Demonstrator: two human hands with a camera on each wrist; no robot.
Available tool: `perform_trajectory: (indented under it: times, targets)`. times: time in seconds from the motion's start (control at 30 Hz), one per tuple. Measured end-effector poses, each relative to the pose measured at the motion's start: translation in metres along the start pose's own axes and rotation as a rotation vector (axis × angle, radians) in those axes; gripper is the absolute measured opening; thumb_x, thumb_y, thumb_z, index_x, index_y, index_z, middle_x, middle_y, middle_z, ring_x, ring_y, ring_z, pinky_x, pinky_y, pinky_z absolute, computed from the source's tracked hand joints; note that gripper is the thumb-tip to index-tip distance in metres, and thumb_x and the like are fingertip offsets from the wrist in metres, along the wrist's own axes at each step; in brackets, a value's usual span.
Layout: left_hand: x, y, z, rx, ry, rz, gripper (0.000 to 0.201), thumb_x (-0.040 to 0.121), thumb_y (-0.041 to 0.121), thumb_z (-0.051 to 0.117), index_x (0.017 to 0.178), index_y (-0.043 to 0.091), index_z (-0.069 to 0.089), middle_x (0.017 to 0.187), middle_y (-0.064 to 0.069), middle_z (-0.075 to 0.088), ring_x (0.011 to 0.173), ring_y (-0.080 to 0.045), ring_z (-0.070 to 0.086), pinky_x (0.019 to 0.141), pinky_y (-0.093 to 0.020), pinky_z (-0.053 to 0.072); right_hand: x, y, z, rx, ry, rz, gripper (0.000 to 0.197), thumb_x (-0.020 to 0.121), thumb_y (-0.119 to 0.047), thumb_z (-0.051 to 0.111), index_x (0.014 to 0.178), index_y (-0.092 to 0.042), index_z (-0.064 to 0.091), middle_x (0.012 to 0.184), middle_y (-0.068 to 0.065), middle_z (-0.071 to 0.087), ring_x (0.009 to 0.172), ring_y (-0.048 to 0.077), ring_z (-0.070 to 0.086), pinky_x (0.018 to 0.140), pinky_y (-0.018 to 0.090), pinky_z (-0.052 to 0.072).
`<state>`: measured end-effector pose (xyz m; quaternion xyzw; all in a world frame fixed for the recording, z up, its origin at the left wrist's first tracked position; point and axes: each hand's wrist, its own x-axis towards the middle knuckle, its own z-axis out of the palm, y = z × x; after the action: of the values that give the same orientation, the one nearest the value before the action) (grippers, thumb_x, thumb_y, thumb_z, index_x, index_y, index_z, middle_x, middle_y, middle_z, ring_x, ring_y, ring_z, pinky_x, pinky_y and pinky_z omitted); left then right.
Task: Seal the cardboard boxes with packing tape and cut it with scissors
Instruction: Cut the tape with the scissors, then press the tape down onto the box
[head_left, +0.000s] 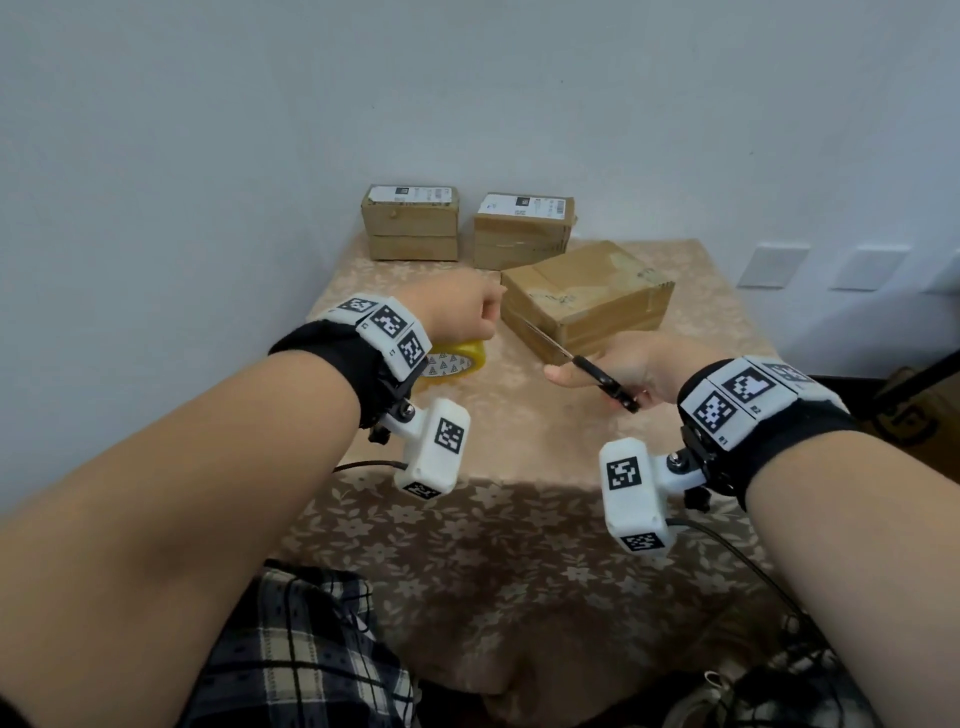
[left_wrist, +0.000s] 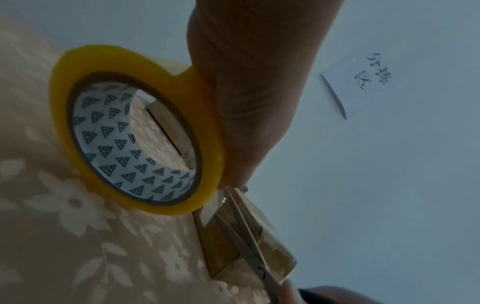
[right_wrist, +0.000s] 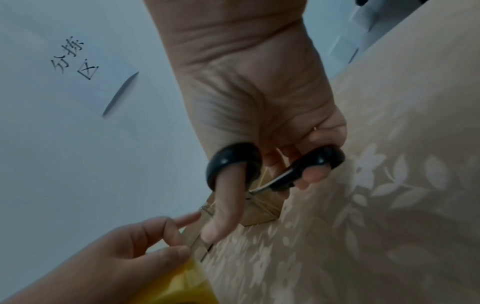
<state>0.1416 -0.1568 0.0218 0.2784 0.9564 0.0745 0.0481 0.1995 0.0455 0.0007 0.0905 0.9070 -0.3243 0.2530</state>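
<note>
- Here, the right hand (head_left: 631, 366) grips the scissors (head_left: 582, 361): the thumb passes through one black loop and other fingers curl through the second, as the right wrist view shows.
- The blades are slightly parted and point up-left toward the near left corner of the nearest cardboard box (head_left: 587, 299), their tip close to the left hand (head_left: 462, 314).
- The left hand is curled, pinching the strip of clear tape (left_wrist: 215, 207) that runs from the yellow tape roll (head_left: 452, 364) to that box; the blades straddle this strip in the left wrist view.
- The roll sits just below the left hand, right beside its edge, close above or on the worktop (head_left: 467, 519); I cannot tell which.
- The nearest box lies on the worktop, turned at an angle, between the two hands and a little beyond them.
- Two smaller labelled boxes (head_left: 410, 223) (head_left: 522, 228) stand side by side at the far edge, against the wall (head_left: 467, 93).
- A beige cloth with pale flowers covers the worktop.
- A white paper note (left_wrist: 361, 82) with handwritten characters is stuck on the pale wall.
- White wall plates (head_left: 774, 266) sit to the right.
</note>
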Motion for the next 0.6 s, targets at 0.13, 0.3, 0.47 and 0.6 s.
perform_trajectory:
  times: [0.13,0.3,0.47,0.6]
  targets:
    - [0.008,0.005,-0.003,0.233,-0.066,0.1,0.011,0.086,0.012,0.052,0.077,0.011,0.047,0.154,0.014,0.023,0.06,-0.009,0.048,0.061,-0.032,0.045,0.006,0.002,-0.009,-0.18,0.009,-0.028,0.116,0.016,-0.087,0.068,0.111,-0.021,0.07,0.075,0.002,0.063,0.065,0.02,0.057,0.056,0.027,0.042]
    - [0.024,0.012,-0.004,0.4,-0.186,0.108,0.014,0.089,0.012,0.049,0.077,0.012,0.043,0.156,0.015,0.015,0.053,-0.011,0.042,0.049,-0.025,0.033,0.004,0.001,-0.015,-0.362,0.039,0.022,0.064,0.062,-0.07,0.073,0.079,-0.009,0.066,0.062,0.002,0.062,0.061,0.022,0.056,0.057,0.026,0.042]
    - [0.028,0.009,0.006,0.344,-0.197,0.101,0.021,0.088,0.012,0.051,0.072,0.012,0.038,0.157,0.014,0.014,0.053,-0.013,0.042,0.049,-0.024,0.033,0.003,-0.003,-0.001,-0.664,0.102,0.039,0.049,0.089,-0.045,0.061,0.058,-0.008,0.057,0.058,0.004,0.056,0.053,0.021,0.05,0.053,0.026,0.04]
    - [0.027,0.009,0.007,0.334,-0.219,0.088,0.022,0.088,0.012,0.052,0.071,0.013,0.039,0.158,0.013,0.01,0.052,-0.009,0.042,0.05,-0.025,0.034,0.003,-0.007,0.011,-0.754,0.095,0.074,0.036,0.093,-0.033,0.056,0.07,-0.005,0.056,0.065,0.005,0.052,0.061,0.022,0.05,0.063,0.032,0.043]
